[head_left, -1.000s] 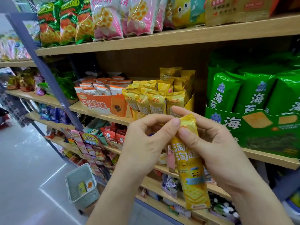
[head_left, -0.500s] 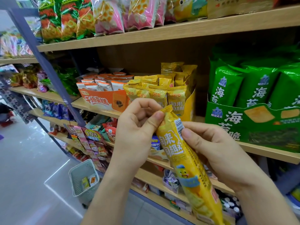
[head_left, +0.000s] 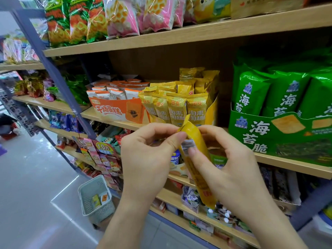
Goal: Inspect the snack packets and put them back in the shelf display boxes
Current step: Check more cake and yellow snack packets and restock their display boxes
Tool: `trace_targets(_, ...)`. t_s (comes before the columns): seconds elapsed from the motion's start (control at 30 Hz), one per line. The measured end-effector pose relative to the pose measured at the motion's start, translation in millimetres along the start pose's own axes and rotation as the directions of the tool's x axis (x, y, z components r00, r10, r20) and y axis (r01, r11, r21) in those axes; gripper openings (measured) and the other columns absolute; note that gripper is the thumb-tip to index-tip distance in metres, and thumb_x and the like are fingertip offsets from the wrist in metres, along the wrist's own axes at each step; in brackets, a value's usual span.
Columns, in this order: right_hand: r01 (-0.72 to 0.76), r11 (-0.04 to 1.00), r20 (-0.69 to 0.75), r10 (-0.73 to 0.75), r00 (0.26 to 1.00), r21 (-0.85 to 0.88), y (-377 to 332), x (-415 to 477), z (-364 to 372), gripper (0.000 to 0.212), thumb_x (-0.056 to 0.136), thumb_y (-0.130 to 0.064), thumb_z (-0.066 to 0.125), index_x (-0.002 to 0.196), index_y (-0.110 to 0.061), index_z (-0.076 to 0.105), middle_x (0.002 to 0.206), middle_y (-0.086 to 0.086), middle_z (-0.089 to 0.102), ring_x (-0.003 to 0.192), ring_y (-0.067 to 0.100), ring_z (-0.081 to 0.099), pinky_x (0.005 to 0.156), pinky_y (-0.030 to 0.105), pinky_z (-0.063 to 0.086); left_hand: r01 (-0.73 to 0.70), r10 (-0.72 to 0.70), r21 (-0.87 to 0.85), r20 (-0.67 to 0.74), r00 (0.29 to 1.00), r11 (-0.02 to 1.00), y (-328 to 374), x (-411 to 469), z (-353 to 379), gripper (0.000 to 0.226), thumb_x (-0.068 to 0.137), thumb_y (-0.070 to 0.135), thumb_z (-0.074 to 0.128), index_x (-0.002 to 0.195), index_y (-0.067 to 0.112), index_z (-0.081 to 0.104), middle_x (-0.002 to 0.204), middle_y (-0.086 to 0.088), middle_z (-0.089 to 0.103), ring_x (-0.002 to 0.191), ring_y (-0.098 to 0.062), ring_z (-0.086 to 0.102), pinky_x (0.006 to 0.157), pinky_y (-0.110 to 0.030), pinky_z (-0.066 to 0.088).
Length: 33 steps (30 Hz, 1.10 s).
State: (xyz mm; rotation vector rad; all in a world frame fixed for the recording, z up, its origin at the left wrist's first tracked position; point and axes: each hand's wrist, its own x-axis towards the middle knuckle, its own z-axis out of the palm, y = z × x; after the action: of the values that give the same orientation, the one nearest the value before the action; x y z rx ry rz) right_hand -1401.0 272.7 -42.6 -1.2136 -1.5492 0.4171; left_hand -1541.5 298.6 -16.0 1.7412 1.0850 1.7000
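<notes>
Left hand (head_left: 149, 159) pinches the yellow packet (head_left: 195, 136) at its top seal, and right hand (head_left: 230, 173) grips it by the barcode. Since a second ago it's been turned back-face up, so the inspection is still running, just below the yellow display box (head_left: 212, 110).

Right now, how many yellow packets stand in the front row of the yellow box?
4 front-row packets: leftmost packet, second packet, third packet, rightmost packet. More stand behind them, partly hidden.
</notes>
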Motion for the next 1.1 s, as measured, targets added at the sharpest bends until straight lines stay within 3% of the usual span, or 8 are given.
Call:
trace_targets(0.17, -0.111, 0.957, 0.001, 0.115, 0.993, 0.269, -3.9, 3.1, 0.6, 0.032, 0.076, -0.051, 0.07, 0.106, -0.038, 0.067, 0.097, -0.014, 0.071, 0.093, 0.008, 0.068, 0.075, 0.028, 0.058, 0.155, -0.14, -0.273, 0.074, 0.987, 0.949, -13.1, -2.5, 2.4, 0.014, 0.061, 0.016, 0.088, 0.066, 0.02, 0.076, 0.069, 0.0, 0.072, 0.07, -0.016, 0.069, 0.067, -0.026, 0.056)
trace_targets(0.3, -0.202, 0.84, 0.056, 0.202, 0.978, 0.504, -2.1, 2.9, 7.9, 0.027, 0.073, -0.038, 0.08, 0.096, -0.028, 0.072, 0.092, -0.006, 0.075, 0.088, 0.013, 0.072, 0.074, 0.032, 0.058, 0.43, -0.351, -0.585, 0.25, 0.902, 0.688, -18.9, -4.2, 8.4, 0.004, 0.065, 0.011, 0.075, 0.062, 0.012, 0.073, 0.068, -0.009, 0.068, 0.066, -0.021, 0.064, 0.066, -0.033, 0.054)
trace_targets(0.4, -0.209, 0.821, 0.041, 0.221, 0.974, 0.531, -1.0, 4.2, 8.1, 0.03, 0.071, -0.033, 0.079, 0.098, -0.023, 0.071, 0.092, -0.006, 0.075, 0.088, 0.01, 0.072, 0.074, 0.026, 0.057, 0.467, -0.391, -0.625, 0.267, 0.881, 0.625, -18.9, -8.7, 16.2, 0.005, 0.067, 0.017, 0.071, 0.065, 0.013, 0.071, 0.07, -0.01, 0.067, 0.064, -0.019, 0.064, 0.061, -0.03, 0.055)
trace_targets(0.63, -0.178, 0.846, 0.005, 0.204, 0.979, 0.503, 0.1, 4.5, 3.9, 0.032, 0.069, -0.032, 0.075, 0.099, -0.025, 0.069, 0.092, -0.01, 0.074, 0.088, 0.008, 0.071, 0.074, 0.031, 0.06, 0.247, -0.235, -0.442, 0.083, 0.968, 0.862, -21.7, -11.7, 27.0, 0.008, 0.079, 0.022, 0.071, 0.075, 0.029, 0.074, 0.072, 0.005, 0.068, 0.072, -0.009, 0.063, 0.065, -0.022, 0.052)
trace_targets(0.73, -0.189, 0.861, 0.106, 0.157, 0.982, 0.472, 1.5, 5.9, 1.2, 0.037, 0.075, -0.037, 0.079, 0.108, -0.03, 0.065, 0.103, -0.014, 0.071, 0.098, 0.004, 0.067, 0.081, 0.02, 0.055, 0.259, -0.272, -0.463, 0.04, 0.962, 0.848, -25.3, -10.6, 27.9, 0.015, 0.082, 0.024, 0.062, 0.074, 0.032, 0.073, 0.071, 0.006, 0.066, 0.07, -0.009, 0.061, 0.066, -0.023, 0.051)
trace_targets(0.83, -0.262, 0.809, 0.238, 0.155, 0.959, 0.527, 3.6, 6.0, 1.2, 0.035, 0.079, -0.034, 0.075, 0.11, -0.036, 0.062, 0.106, -0.01, 0.071, 0.097, 0.008, 0.069, 0.078, 0.027, 0.058, 0.288, -0.326, -0.541, 0.027, 0.945, 0.79, -28.3, -6.4, 25.4, 0.006, 0.078, 0.027, 0.067, 0.076, 0.027, 0.072, 0.074, 0.0, 0.066, 0.071, -0.013, 0.06, 0.069, -0.029, 0.051)
trace_targets(0.97, -0.147, 0.888, 0.074, 0.128, 0.989, 0.435, 1.9, 2.8, 7.6, 0.042, 0.069, -0.032, 0.079, 0.103, -0.044, 0.057, 0.101, -0.012, 0.069, 0.093, 0.009, 0.069, 0.078, 0.023, 0.055, 0.091, -0.159, -0.35, -0.173, 0.972, 0.932, -30.2, -5.7, 20.6, 0.015, 0.08, 0.022, 0.079, 0.084, 0.021, 0.065, 0.08, 0.004, 0.066, 0.077, -0.01, 0.062, 0.071, -0.028, 0.052)
trace_targets(1.1, -0.041, 0.947, -0.06, 0.064, 0.996, 0.317, 3.9, 1.9, 13.0, 0.048, 0.071, -0.028, 0.082, 0.106, -0.044, 0.054, 0.102, -0.021, 0.065, 0.098, 0.004, 0.064, 0.077, 0.011, 0.049, 0.096, -0.132, -0.288, -0.11, 0.985, 0.953, -24.0, -10.9, 18.9, 0.013, 0.077, 0.036, 0.071, 0.08, 0.024, 0.073, 0.075, 0.005, 0.072, 0.072, -0.006, 0.066, 0.064, -0.018, 0.053)
